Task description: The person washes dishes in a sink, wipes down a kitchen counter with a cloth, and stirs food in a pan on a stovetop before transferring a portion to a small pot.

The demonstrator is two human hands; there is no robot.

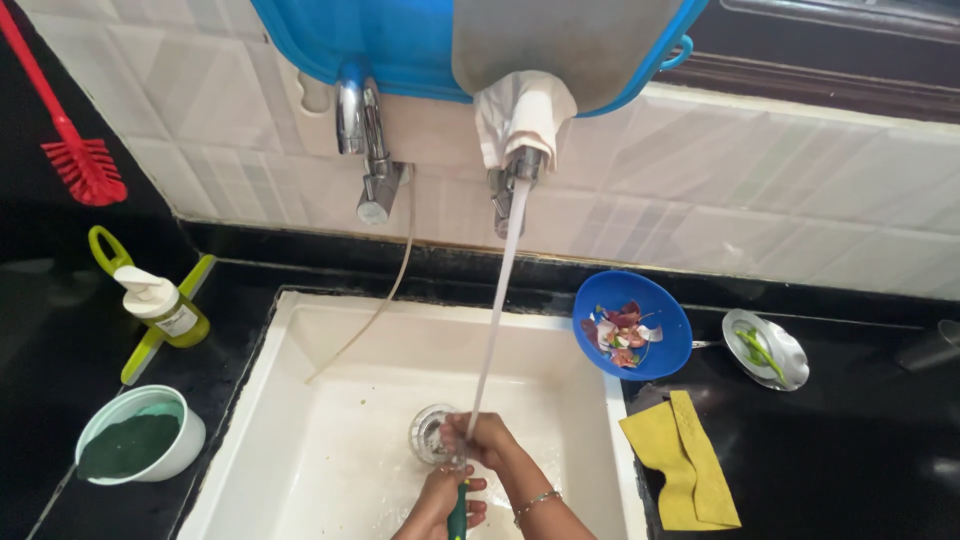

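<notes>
A: Rinsing a green-handled tool (pixel 457 520) over the sink (pixel 300 400) drain; left hand (pixel 440 505) clamps the handle, right hand (pixel 480 440) closed on its upper end under the stream (pixel 495 320).

B: Risk?

A: Wet grip may slip; it's possibly a blade.

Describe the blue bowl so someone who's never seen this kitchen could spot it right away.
Start at the white sink set in the black counter. Just past the sink's far right corner sits the blue bowl, round and holding reddish and white vegetable peelings. Its neighbours are a small steel dish with green chillies to its right and a yellow cloth in front; it alone is blue.
</notes>
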